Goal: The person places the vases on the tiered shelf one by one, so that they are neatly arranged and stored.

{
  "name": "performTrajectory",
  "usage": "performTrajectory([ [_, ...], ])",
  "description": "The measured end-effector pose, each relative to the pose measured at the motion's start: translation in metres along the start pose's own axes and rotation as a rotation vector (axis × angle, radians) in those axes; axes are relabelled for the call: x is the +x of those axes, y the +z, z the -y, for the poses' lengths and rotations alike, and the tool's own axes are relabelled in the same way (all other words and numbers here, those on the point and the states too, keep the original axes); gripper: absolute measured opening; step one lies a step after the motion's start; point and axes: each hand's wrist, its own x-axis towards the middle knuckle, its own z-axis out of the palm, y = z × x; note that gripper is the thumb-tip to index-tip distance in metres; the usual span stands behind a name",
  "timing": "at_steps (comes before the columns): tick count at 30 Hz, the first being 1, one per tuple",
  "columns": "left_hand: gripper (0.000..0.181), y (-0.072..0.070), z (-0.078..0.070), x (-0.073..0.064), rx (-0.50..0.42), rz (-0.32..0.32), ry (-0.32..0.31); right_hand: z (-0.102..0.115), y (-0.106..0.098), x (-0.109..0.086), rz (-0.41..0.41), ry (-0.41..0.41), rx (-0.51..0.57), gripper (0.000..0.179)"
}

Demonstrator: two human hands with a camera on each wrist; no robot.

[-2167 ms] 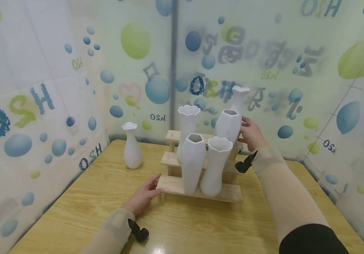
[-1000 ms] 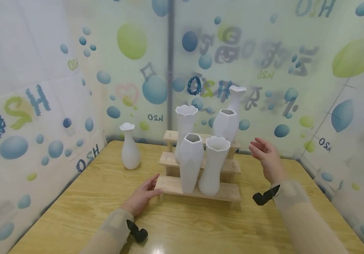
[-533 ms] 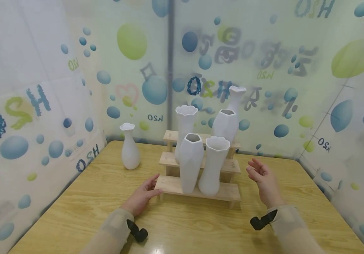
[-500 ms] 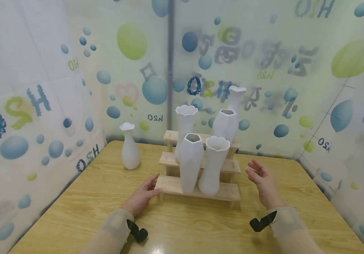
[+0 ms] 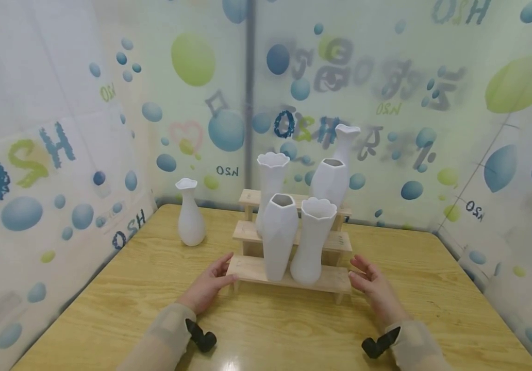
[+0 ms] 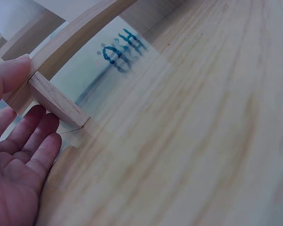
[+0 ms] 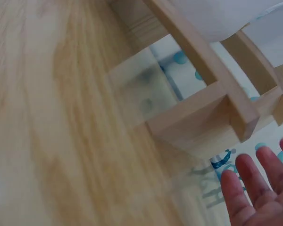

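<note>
A three-step wooden stand (image 5: 340,279) carries several white vases. On its lowest step are a faceted vase (image 5: 281,239) and a scalloped-rim vase (image 5: 312,247). Behind them rise another scalloped vase (image 5: 270,178), another faceted vase (image 5: 328,180) and, furthest back, a narrow-necked vase (image 5: 346,141). My left hand (image 5: 208,286) holds the left end of the lowest step, thumb at the front corner and other fingers beside the leg in the left wrist view. At the stand's right end, my right hand (image 5: 375,288) has its fingers spread, just off the board (image 7: 238,110) in the right wrist view.
Another narrow-necked white vase (image 5: 192,216) stands alone on the wooden table (image 5: 284,335), left of the stand. Printed curtains (image 5: 192,129) with blue and green dots enclose the table at the back and both sides.
My right hand has come away from the vases at the upper right and moved down to the lowest step's right end. My left hand has stayed on the stand.
</note>
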Motion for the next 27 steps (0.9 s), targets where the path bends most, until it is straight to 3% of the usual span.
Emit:
performTrajectory([
  [5,0.074,0.001,-0.001,0.000,-0.004,-0.005,-0.005,-0.011,0.001,-0.002,0.081,-0.010,-0.061,0.068],
  [9,0.073,0.001,-0.001,-0.001,-0.005,-0.012,-0.010,-0.014,0.002,-0.003,0.101,-0.001,-0.077,0.069],
  [27,0.071,0.002,-0.002,-0.003,-0.011,-0.021,0.007,-0.022,0.005,-0.004,0.040,-0.023,-0.108,0.066],
])
